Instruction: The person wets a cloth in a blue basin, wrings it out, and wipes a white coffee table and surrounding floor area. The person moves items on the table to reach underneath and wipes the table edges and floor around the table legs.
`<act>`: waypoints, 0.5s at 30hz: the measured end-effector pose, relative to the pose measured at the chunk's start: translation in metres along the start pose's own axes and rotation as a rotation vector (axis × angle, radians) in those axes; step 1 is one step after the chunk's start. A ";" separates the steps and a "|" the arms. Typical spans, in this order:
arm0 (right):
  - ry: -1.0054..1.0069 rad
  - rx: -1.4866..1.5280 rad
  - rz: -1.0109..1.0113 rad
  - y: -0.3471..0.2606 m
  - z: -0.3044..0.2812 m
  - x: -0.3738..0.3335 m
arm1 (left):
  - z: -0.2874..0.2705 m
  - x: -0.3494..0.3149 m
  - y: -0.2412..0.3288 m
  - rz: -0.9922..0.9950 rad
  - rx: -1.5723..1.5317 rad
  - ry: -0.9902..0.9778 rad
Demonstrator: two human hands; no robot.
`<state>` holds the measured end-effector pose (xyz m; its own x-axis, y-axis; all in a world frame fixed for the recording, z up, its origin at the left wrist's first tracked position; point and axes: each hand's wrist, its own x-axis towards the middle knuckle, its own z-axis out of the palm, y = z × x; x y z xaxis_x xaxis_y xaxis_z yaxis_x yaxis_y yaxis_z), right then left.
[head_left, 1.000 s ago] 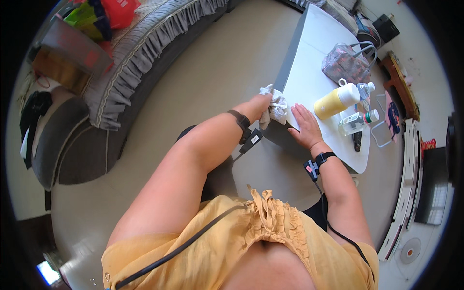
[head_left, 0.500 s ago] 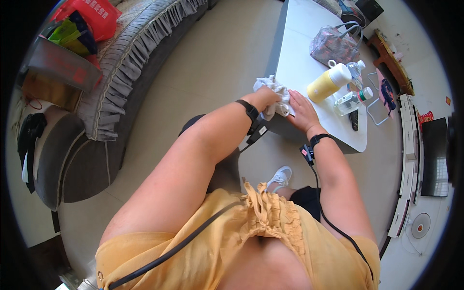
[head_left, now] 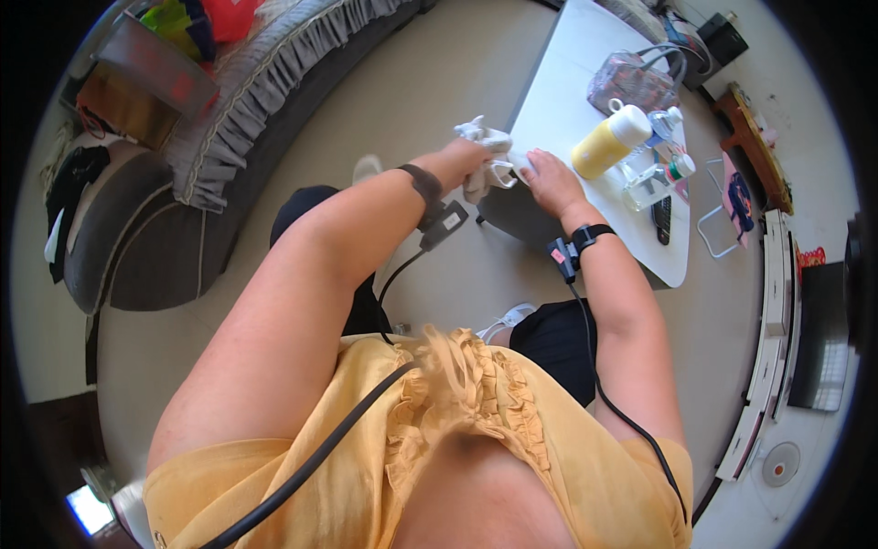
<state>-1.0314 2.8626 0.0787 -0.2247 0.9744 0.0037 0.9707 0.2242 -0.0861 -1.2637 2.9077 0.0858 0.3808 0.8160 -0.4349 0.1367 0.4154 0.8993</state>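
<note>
My left hand [head_left: 460,159] is closed around a crumpled white cloth [head_left: 487,139], held just off the near left corner of the white-topped table [head_left: 549,101]. Part of the cloth hangs below my fingers. My right hand [head_left: 555,186] rests at that same corner, fingers extended over the edge, apart from the cloth. Just beyond it on the tabletop stands a yellow bottle with a white lid [head_left: 611,144]. Beside that are a clear bottle with a green cap [head_left: 651,186] and another clear bottle [head_left: 662,126].
A black remote control [head_left: 661,220] lies near the table's right edge, and a patterned handbag [head_left: 633,80] sits farther back. To the left is a grey sofa [head_left: 274,110] with a ruffled cover. A pink folding stool [head_left: 736,197] stands right of the table.
My left hand has drawn the cloth leftward off the table corner. My right hand has shifted slightly left and stays at the table's edge. The view has shifted a little.
</note>
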 end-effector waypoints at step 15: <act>0.355 0.239 -0.050 0.011 0.033 0.053 | 0.037 0.109 -0.028 0.204 0.203 0.073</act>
<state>-1.0353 2.9165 0.0455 -0.1874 0.9166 0.3531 0.9031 0.3022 -0.3050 -1.1923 2.9700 0.0147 0.3535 0.9042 -0.2398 0.2468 0.1571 0.9563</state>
